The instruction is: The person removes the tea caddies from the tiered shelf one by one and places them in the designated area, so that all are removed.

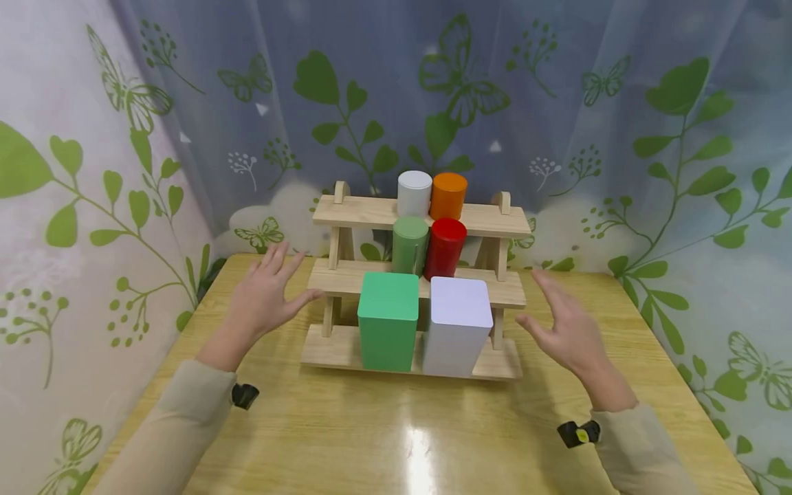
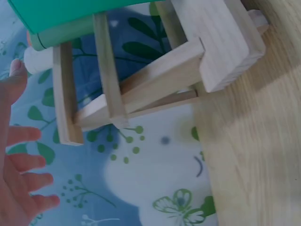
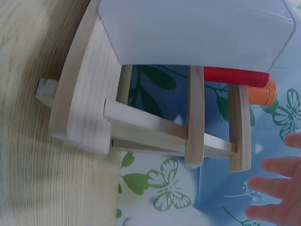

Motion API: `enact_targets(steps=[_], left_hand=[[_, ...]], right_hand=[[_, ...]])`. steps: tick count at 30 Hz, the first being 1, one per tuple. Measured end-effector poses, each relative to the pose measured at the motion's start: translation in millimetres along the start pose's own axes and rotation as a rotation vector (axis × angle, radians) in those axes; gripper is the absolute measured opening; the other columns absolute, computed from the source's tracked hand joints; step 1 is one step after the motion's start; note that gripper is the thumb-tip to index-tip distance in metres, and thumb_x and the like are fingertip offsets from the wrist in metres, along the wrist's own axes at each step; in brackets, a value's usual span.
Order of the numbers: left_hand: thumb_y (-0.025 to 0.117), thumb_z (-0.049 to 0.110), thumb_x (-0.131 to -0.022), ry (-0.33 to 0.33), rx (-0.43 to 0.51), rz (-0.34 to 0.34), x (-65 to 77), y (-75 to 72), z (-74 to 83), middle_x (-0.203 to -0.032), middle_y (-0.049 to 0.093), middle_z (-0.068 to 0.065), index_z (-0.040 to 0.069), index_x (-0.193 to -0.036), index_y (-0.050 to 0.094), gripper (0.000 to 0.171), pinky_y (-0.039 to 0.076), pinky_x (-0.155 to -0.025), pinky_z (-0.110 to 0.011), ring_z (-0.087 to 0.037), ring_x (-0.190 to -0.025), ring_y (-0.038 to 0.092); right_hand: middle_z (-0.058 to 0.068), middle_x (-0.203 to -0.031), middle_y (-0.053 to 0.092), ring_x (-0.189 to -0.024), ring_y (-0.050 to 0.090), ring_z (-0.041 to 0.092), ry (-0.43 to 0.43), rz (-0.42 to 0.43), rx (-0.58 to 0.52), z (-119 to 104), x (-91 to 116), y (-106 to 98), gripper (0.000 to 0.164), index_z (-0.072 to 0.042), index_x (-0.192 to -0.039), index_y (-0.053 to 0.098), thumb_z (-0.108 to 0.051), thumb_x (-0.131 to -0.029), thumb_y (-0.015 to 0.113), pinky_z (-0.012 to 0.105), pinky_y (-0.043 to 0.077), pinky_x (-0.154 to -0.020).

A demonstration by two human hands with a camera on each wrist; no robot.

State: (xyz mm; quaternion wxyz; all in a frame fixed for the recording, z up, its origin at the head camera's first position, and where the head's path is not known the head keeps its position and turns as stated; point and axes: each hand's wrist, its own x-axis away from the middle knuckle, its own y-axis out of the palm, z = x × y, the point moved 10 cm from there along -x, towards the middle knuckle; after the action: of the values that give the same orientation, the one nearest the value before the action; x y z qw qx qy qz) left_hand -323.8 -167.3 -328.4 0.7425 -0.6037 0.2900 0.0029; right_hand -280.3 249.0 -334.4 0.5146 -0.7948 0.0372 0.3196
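A three-tier wooden shelf (image 1: 334, 347) stands on the table between the two hands. On its bottom tier are a green box (image 1: 388, 323) and a white box (image 1: 458, 330). The middle tier bears a green cylinder (image 1: 408, 244) and a red cylinder (image 1: 445, 249); a white cylinder (image 1: 413, 194) and an orange cylinder (image 1: 448, 196) stand on top. My left hand (image 1: 265, 292), fingers spread, is held by the shelf's left side with nothing in it. To the right of the shelf my right hand (image 1: 569, 330) is likewise spread and holds nothing.
The wooden table (image 1: 346, 440) runs up to a blue curtain (image 1: 383, 82) with leaf and butterfly prints behind the shelf. Printed fabric (image 1: 86, 289) also hangs along the left side. Each wrist wears a small black device (image 1: 245, 396).
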Motion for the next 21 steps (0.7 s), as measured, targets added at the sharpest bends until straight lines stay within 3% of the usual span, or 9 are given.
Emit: enact_targets(steps=[4, 7, 13, 18, 21], left_hand=[[0.067, 0.049, -0.080, 0.099, 0.033, 0.169, 1.1, -7.8, 2.8, -0.138, 0.041, -0.023, 0.002, -0.132, 0.051, 0.072, 0.046, -0.082, -0.053, -0.042, -0.117, 0.047], [0.070, 0.042, -0.079, 0.136, 0.078, 0.228, 1.8, -6.5, 1.1, -0.132, 0.048, -0.023, 0.000, -0.127, 0.056, 0.065, 0.051, -0.070, -0.050, -0.041, -0.109, 0.053], [0.073, 0.034, -0.079, 0.101, 0.212, 0.224, -1.0, 4.3, -9.9, -0.129, 0.051, -0.020, 0.001, -0.124, 0.058, 0.057, 0.049, -0.077, -0.050, -0.038, -0.111, 0.053], [0.074, 0.024, -0.081, 0.035, 0.433, 0.219, -5.6, 12.3, -22.1, -0.127, 0.055, -0.017, -0.001, -0.121, 0.060, 0.049, 0.047, -0.085, -0.047, -0.034, -0.112, 0.053], [0.072, 0.022, -0.083, -0.023, 0.555, 0.203, -6.9, 18.7, -30.7, -0.126, 0.056, -0.017, -0.001, -0.121, 0.060, 0.046, 0.049, -0.084, -0.046, -0.032, -0.113, 0.053]], right_hand=[[0.022, -0.135, 0.045, -0.113, 0.047, 0.046, 0.042, -0.023, -0.071, -1.0, -0.2, 3.2, 0.066, -0.013, -0.146, 0.031, -0.036, -0.090, 0.059, 0.062, 0.041, -0.081], [0.021, -0.132, 0.048, -0.111, 0.050, 0.043, 0.055, -0.023, -0.142, -2.9, -1.0, 4.8, 0.061, -0.011, -0.144, 0.034, -0.030, -0.091, 0.059, 0.061, 0.041, -0.081], [0.017, -0.129, 0.053, -0.110, 0.054, 0.034, 0.048, -0.015, -0.334, -8.6, -4.8, 9.8, 0.055, -0.011, -0.140, 0.041, -0.013, -0.090, 0.062, 0.052, 0.043, -0.086], [0.015, -0.128, 0.054, -0.108, 0.055, 0.031, 0.045, -0.022, -0.457, -16.5, -7.7, 13.9, 0.058, -0.011, -0.140, 0.042, 0.000, -0.087, 0.062, 0.045, 0.046, -0.085], [0.019, -0.127, 0.053, -0.107, 0.055, 0.026, 0.034, -0.034, -0.523, -27.3, -10.0, 13.2, 0.061, -0.006, -0.139, 0.042, 0.007, -0.083, 0.062, 0.033, 0.048, -0.086]])
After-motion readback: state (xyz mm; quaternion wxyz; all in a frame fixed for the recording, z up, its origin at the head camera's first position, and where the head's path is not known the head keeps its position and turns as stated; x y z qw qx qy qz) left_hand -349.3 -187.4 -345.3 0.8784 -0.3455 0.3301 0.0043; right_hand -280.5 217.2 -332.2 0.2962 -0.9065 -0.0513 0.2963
